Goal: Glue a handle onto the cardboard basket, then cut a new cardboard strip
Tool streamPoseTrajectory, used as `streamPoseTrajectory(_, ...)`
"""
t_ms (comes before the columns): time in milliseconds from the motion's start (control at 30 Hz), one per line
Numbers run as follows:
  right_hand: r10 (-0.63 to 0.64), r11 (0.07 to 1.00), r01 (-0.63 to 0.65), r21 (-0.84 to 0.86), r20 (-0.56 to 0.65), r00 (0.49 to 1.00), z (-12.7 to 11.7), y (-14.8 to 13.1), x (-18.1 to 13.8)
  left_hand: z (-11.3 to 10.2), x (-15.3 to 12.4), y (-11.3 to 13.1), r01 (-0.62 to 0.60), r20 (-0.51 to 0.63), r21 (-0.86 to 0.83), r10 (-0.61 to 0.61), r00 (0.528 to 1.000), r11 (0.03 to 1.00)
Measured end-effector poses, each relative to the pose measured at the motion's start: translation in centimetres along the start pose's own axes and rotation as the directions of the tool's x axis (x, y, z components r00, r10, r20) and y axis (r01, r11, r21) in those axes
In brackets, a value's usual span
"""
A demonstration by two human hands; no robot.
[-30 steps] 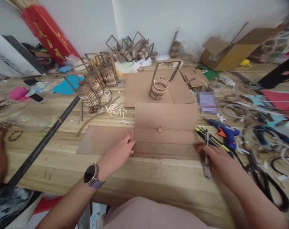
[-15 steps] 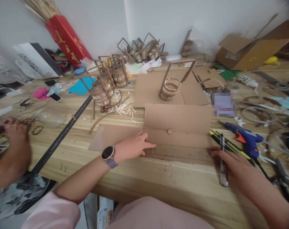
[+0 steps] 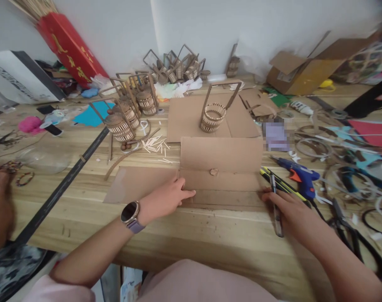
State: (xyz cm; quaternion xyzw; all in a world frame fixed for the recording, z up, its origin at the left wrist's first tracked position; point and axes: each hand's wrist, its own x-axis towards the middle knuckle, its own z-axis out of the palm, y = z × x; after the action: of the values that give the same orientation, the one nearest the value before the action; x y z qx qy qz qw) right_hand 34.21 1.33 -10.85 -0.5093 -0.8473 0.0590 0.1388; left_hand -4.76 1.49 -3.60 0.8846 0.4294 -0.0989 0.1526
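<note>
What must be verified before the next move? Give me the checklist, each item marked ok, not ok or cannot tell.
1. Pen in the right hand: ok, held.
2. Pen tip uncapped: cannot tell.
3. Left hand at the creased cardboard: ok, by its left side, index finger extended over it.
4. Cardboard surface bare: not ok, a small brown lump shows near the crease.
5. Glue gun cool: cannot tell; it lies beyond the right hand.
6. Basket off the creased cardboard: ok, standing upright on the sheet behind.
</note>
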Motion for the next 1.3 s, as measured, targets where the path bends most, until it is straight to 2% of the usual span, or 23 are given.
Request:
streamPoseTrajectory(300,0.007,1.000,-0.007,-0.010,0.032,0.999,-0.6,-0.8,0.0,0.7,0.1,-0.5,-0.025,-0.014,-0.004,0.024,1.000,1.000)
streamPoseTrajectory(467,0.030,0.999,-0.029,-0.026,0.033,0.999,-0.9,-1.2,0.1,-0.5,0.7,0.0,-0.059,0.010,0.035,0.059,0.998,0.998)
streamPoseTrajectory(567,0.024,0.998,-0.022,-0.051,0.036,0.999,-1.0,-1.3,0.2,-1.5,1.5,0.5,-0.086,0.058,0.055,0.083,0.995,0.995)
streamPoseTrajectory(800,0.028,0.999,-0.027,-0.028,0.036,0.999,-1.3,-1.5,0.4,-3.3,4.2,1.7,-0.248,0.190,0.172,0.215,0.958,0.953)
streamPoseTrajectory(933,0.047,0.998,-0.047,0.045,0.018,0.999,-1.2,-1.4,0.3,-4.3,5.5,2.5,-0.284,0.266,0.192,0.229,0.936,0.939)
streamPoseTrajectory(1100,0.065,0.990,-0.063,0.128,-0.011,0.998,-1.6,-1.5,0.2,-4.9,6.9,3.1,-0.274,0.331,0.199,0.198,0.923,0.941)
streamPoseTrajectory(1300,0.065,0.985,-0.063,0.163,-0.006,0.998,-2.3,-1.8,0.3,-5.0,8.3,3.1,-0.296,0.453,0.169,0.192,0.871,0.940)
